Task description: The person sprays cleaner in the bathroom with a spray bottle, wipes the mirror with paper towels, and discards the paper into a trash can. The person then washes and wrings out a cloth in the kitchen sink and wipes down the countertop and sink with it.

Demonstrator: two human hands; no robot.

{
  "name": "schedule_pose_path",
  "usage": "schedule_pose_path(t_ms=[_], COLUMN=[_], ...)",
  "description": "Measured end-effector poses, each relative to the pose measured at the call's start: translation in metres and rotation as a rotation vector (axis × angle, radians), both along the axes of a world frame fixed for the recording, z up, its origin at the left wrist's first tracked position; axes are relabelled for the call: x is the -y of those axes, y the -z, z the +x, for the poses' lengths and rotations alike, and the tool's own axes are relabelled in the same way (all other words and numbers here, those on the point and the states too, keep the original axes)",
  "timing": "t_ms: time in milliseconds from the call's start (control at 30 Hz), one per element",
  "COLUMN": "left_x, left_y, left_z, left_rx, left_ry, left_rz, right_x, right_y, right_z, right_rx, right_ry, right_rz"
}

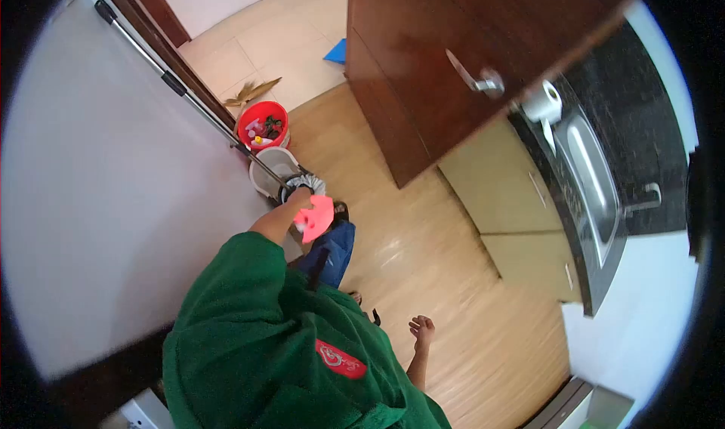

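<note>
My left hand (300,196) reaches down beside the mop bucket and grips a bright pink cloth (317,219) that hangs from it. Just beyond the fingers is the white stringy mop head (310,181), in the grey bucket (263,174). The long metal mop handle (204,111) leans along the white wall. My right hand (423,328) hangs away from my body over the wooden floor, its fingers loosely curled and apart, with nothing visible in it.
A red bucket (281,115) with bottles stands by the doorway, near a straw broom (255,91). A brown door (423,74) stands open. On the right are a counter with a sink (585,153), a paper roll (542,104) and cabinets (502,180). Something blue (337,52) lies beyond the door.
</note>
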State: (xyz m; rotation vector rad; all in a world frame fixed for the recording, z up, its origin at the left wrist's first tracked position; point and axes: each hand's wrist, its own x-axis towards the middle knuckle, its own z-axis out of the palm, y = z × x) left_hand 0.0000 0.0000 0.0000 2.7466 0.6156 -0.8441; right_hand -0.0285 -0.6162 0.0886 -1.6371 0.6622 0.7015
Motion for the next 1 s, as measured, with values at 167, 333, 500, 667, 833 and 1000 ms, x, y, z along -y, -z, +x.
schedule_pose_path(t_ms=[167, 333, 500, 667, 833, 1000], left_x=[-0.071, -0.144, -0.223, -0.291, -0.365, -0.413], left_y=[-0.001, -0.042, -0.061, -0.101, -0.041, 0.057], left_z=[0.054, 0.082, 0.118, 0.144, 0.145, 0.115], left_rx=[0.148, 0.209, 0.447, 0.639, 0.759, 0.356], left_ry=[-0.344, -0.166, -0.579, -0.741, -0.863, -1.214], left_rz=[-0.234, -0.312, -0.400, -0.384, -0.319, -0.025], right_x=[-0.118, -0.278, -0.418, -0.544, -0.666, -0.783], right_y=[-0.018, -0.034, -0.053, -0.046, -0.015, 0.054], right_z=[0.148, 0.260, 0.375, 0.456, 0.493, 0.506], right_rx=[0.141, 0.283, 0.595, 0.571, 0.463, 0.321], right_ry=[-0.201, -0.737, -1.094, -1.136, -1.310, -1.562], right_rz=[-0.020, -0.078, -0.186, -0.146, -0.085, -0.072])
